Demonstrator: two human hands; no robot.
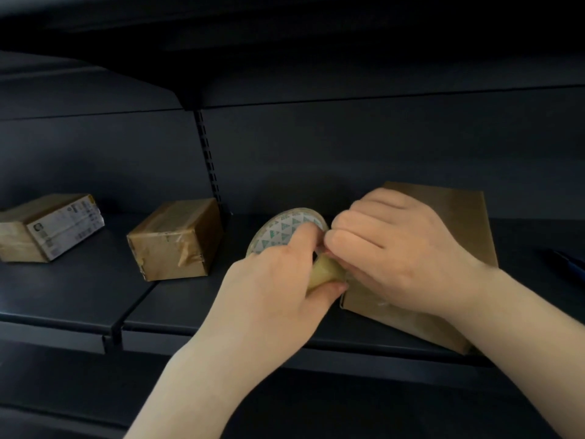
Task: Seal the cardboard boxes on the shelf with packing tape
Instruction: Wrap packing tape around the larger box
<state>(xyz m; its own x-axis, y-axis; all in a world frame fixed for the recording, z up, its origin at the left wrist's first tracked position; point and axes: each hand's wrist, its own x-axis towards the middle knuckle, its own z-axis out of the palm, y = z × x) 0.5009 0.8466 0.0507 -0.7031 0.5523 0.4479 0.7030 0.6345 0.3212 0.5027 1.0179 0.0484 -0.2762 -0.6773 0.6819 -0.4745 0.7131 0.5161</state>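
Note:
A roll of clear packing tape [281, 231] with a white, green-triangle-printed core is gripped by my left hand [272, 289], fingers through its middle. My right hand [392, 245] pinches the roll's rim or loose tape end just right of the left hand. Both hands hover over the left end of a large brown cardboard box [456, 210] lying on the dark shelf [79, 296]. A smaller taped box [177, 239] sits left of centre. A third box with a white label [47, 228] rests at the far left.
An upper shelf overhangs the whole scene. A slotted upright [209, 160] runs down the back panel behind the tape roll. A dark blue object [569, 261] lies at the right edge of the shelf. The shelf's front lip [95, 334] is near my forearms.

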